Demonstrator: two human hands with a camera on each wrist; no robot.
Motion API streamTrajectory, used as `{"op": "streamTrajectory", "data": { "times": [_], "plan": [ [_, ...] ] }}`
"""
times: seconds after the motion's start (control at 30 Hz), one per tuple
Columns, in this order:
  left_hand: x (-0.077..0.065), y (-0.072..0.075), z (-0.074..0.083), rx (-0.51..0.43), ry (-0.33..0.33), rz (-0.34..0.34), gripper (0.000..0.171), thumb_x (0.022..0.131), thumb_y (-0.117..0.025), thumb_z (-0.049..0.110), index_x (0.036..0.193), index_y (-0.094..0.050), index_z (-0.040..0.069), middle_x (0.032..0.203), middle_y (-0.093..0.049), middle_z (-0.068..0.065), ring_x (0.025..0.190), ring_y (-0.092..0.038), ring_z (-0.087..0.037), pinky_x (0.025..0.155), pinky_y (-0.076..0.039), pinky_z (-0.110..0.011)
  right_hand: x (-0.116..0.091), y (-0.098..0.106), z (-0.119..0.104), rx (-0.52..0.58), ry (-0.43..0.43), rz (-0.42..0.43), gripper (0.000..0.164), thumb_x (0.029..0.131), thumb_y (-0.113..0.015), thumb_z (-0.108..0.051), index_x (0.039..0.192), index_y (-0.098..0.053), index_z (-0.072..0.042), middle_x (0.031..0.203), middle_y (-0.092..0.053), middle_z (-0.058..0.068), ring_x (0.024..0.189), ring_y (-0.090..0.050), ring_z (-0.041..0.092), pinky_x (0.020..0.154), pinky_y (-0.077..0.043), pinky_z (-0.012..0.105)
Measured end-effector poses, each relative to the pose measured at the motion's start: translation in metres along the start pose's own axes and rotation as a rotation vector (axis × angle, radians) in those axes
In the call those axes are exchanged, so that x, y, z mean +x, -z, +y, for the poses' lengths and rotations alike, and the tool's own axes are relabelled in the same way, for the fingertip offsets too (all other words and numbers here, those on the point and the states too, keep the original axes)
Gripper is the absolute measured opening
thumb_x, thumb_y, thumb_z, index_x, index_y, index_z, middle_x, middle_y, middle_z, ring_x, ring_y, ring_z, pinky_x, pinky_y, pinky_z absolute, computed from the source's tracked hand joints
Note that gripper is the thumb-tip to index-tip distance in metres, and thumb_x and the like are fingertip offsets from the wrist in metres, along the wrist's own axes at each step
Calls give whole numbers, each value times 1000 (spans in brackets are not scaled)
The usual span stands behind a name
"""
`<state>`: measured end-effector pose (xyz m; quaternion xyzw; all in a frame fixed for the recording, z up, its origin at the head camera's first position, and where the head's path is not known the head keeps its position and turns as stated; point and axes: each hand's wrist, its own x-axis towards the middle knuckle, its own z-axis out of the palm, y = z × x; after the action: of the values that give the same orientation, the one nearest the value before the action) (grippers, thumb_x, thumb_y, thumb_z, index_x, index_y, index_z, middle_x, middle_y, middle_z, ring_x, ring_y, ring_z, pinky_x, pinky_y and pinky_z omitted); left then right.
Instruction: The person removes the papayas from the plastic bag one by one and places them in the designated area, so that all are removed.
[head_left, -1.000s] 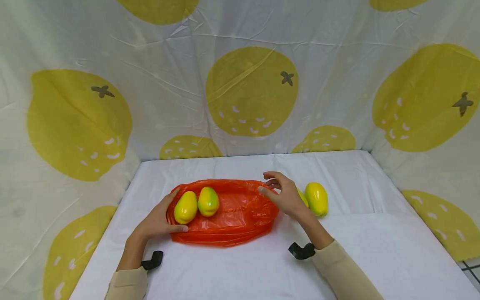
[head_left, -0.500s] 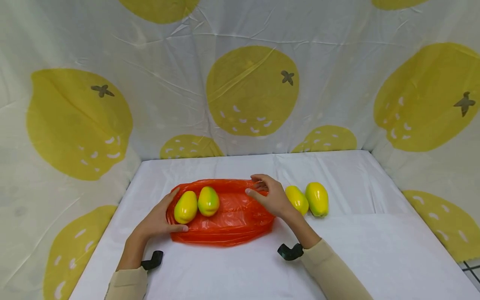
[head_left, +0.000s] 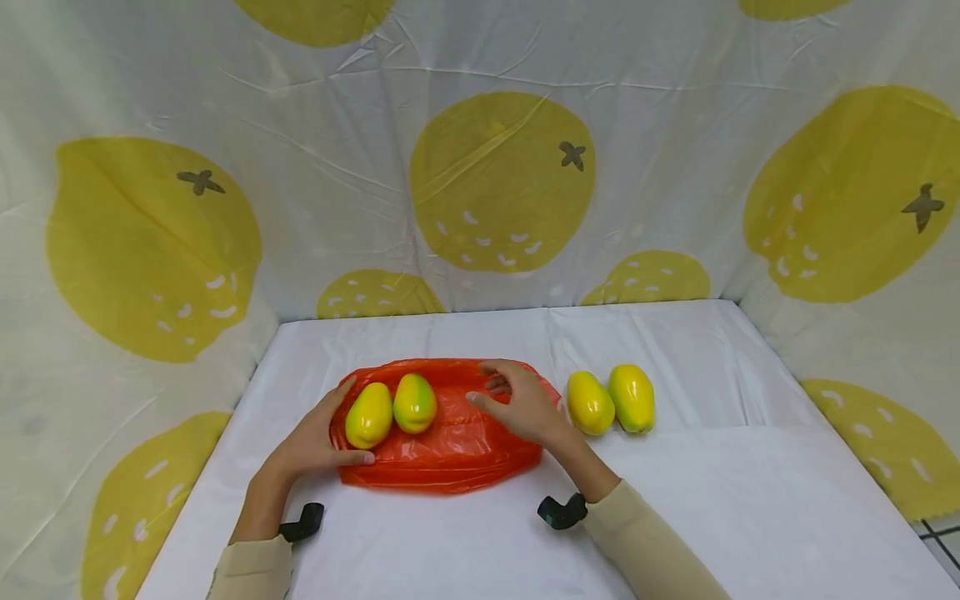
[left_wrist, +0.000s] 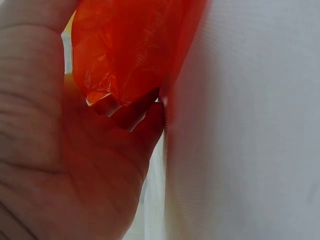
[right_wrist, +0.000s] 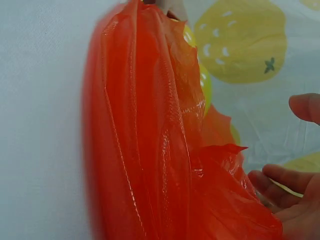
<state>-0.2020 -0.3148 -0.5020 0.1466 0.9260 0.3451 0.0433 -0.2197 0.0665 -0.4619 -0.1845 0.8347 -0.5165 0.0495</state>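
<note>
A red plastic bag lies spread with its mouth open on the white cloth. Two glossy yellow, pear-shaped fruits, one all yellow and the other with a green side, rest at its left end. My left hand holds that end, thumb along the front edge and fingers round the back; in the left wrist view its palm curves below the red film. Over the bag's right part hovers my right hand, fingers loosely bent and thumb apart, nothing between them.
Two more yellow fruits stand side by side on the cloth, right of the bag. A lemon-print curtain hangs behind and at both sides of the white-covered table.
My right hand has moved left from beside the right-hand fruits to over the bag, and both of those fruits now show fully. The left hand and the bag's fruits stay put.
</note>
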Motion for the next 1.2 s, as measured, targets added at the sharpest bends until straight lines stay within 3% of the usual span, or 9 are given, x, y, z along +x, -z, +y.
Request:
{"op": "streamTrajectory", "data": {
  "times": [0.23,0.53,1.2],
  "plan": [
    [-1,1,2,7,2,1,132,65,-93,54,166,-14,22,165,-31,-11,148,-35,-39,111,-41,-70,1,-11,-4,-15,0,-51,68,93,-73,-48,147,-52,-11,144,-58,7,122,-61,26,103,-56,47],
    [-1,0,-1,22,1,9,132,65,-92,56,167,-14,25,165,-32,-12,147,-36,-39,109,-43,-70,5,-28,-8,-66,-5,-140,71,94,-71,-48,150,-49,-10,145,-56,10,123,-58,24,101,-56,43],
    [0,-1,3,16,2,6,132,65,-92,55,166,-14,23,164,-32,-13,147,-37,-40,107,-46,-69,21,-60,-7,-149,-93,-144,88,88,-72,-62,154,-43,-11,144,-56,8,123,-58,22,98,-57,37]
  ]
}}
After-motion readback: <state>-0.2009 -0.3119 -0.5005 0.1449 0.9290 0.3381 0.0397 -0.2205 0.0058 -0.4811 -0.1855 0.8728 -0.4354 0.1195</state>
